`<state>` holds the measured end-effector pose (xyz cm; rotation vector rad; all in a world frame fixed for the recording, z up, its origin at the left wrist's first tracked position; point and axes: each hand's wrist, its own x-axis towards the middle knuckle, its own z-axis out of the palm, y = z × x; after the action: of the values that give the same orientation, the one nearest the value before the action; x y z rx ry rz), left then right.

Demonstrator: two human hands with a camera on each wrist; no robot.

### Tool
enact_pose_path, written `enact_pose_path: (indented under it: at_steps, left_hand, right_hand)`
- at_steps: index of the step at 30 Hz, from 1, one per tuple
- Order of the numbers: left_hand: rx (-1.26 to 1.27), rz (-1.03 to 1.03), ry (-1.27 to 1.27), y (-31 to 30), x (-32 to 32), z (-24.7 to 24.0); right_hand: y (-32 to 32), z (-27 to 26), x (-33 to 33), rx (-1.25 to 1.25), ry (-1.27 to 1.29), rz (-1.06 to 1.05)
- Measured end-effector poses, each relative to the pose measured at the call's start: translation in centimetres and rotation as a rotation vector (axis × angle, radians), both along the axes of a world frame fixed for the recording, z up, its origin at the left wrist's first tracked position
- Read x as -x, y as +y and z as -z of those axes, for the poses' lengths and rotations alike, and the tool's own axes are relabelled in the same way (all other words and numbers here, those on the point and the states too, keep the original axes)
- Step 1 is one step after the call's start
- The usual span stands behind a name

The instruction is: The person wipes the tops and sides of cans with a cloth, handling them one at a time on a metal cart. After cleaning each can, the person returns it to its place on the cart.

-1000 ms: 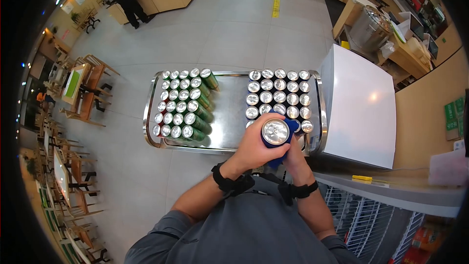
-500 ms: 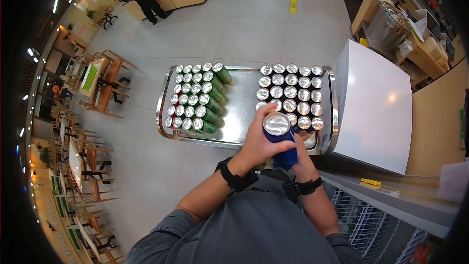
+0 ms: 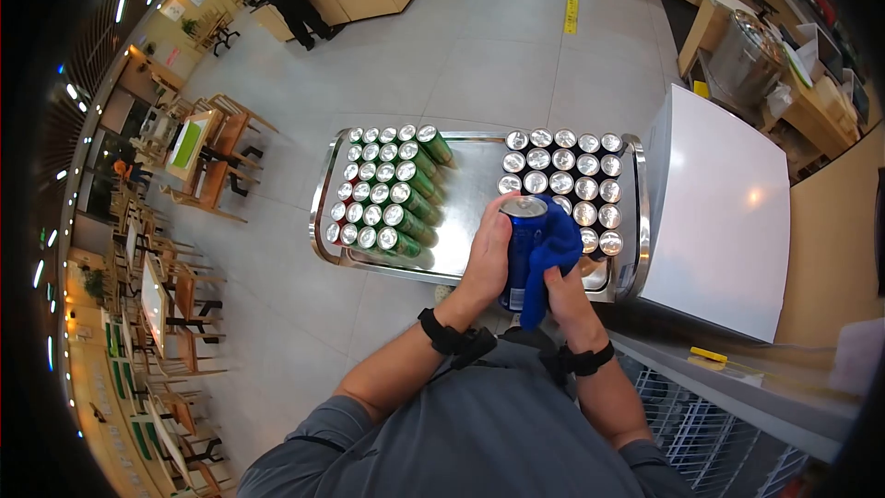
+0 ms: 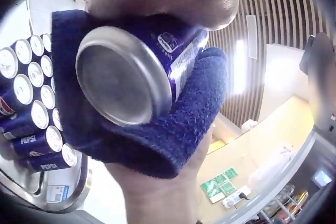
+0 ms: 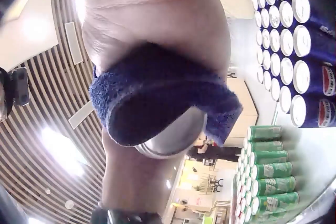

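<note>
A blue soda can (image 3: 521,254) is held up over the near edge of the cart. My left hand (image 3: 487,263) grips it from the left side, fingers passing behind it. Its silver bottom (image 4: 118,79) faces the left wrist camera. A dark blue terry cloth (image 3: 556,249) covers the can's right side and hangs below it. My right hand (image 3: 570,300) holds this cloth against the can, thumb on the near side and the other fingers hidden by the fabric. In the right wrist view the cloth (image 5: 157,100) wraps most of the can, leaving part of its silver end visible.
Rows of blue Pepsi cans (image 3: 562,161) stand on the right of the metal cart (image 3: 475,184), with rows of green cans (image 3: 406,194) on its left. A white-topped unit (image 3: 714,221) adjoins the right end. Tables and chairs (image 3: 217,152) line the left; a person stands far back.
The can has tipped from its top facing the head camera to showing its side. The cloth has come up around its right side with my right hand. The head view has shifted slightly.
</note>
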<state>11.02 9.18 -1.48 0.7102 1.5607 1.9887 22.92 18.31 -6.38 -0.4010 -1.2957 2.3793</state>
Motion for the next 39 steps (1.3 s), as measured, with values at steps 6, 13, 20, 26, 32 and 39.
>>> enact_pose_path:
  at_steps: [6,13,20,26,32,39]
  left_hand:
    - [0.106,-0.076,0.338,0.9,-1.3,-0.7]
    - [0.164,-0.108,0.220,2.4,-2.5,-3.3]
    - [0.169,-0.053,0.342,4.1,-1.6,-4.6]
    - [0.226,-0.072,0.733,4.8,-2.2,-5.7]
    - [0.140,0.115,1.008,5.1,-2.7,-6.7]
    - [-0.094,0.527,1.020,5.3,-2.3,-4.4]
  right_hand:
    - [3.3,-4.6,2.1,0.073,0.136,0.063]
    - [1.8,-6.4,3.3,-0.175,0.096,0.436]
    - [2.6,-4.1,2.8,0.042,0.120,0.401]
    - [3.7,-3.2,0.9,0.304,0.209,0.052]
    - [4.0,0.9,-1.8,0.562,0.170,-0.047]
    - [4.2,2.3,-2.4,0.583,0.031,0.027]
